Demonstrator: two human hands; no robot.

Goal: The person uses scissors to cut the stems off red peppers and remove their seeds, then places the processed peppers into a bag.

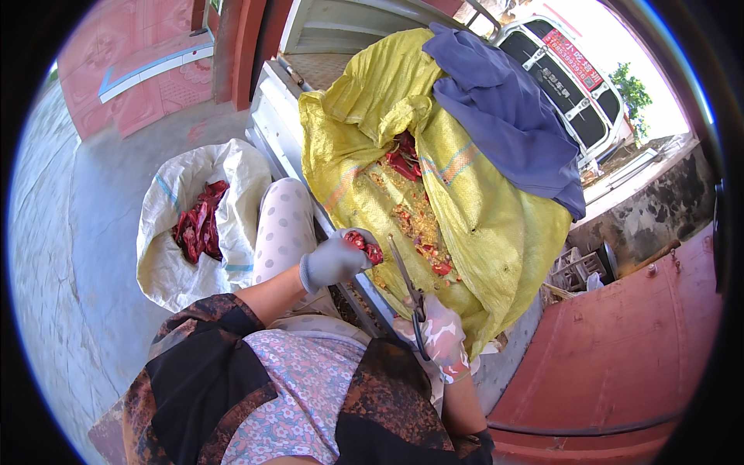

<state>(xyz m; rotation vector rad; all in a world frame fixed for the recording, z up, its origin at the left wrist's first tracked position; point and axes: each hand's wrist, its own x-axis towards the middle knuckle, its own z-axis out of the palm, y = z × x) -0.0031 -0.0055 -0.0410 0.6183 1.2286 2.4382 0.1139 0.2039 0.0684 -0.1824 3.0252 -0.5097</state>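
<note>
My left hand (336,260), in a grey knit glove, is closed around dried red chili peppers (365,246), whose cut ends show at the fingers. In my right hand (439,334), gloved in a pink-and-white pattern, is a pair of scissors (407,279) with dark handles, blades pointing up towards the peppers without touching them. Beneath and beyond both hands spreads a yellow woven sack (488,232) strewn with pepper seeds (421,226) and red scraps. More red peppers (403,157) show at its folded mouth. A white woven sack (160,232) holding dark red peppers (200,224) stands left of my knee.
The yellow sack lies over a metal truck bed's edge (279,119), with a blue cloth (500,104) on its far side. A red metal panel (604,354) is at right. Concrete floor (110,192) extends left, and a vehicle (561,87) stands behind.
</note>
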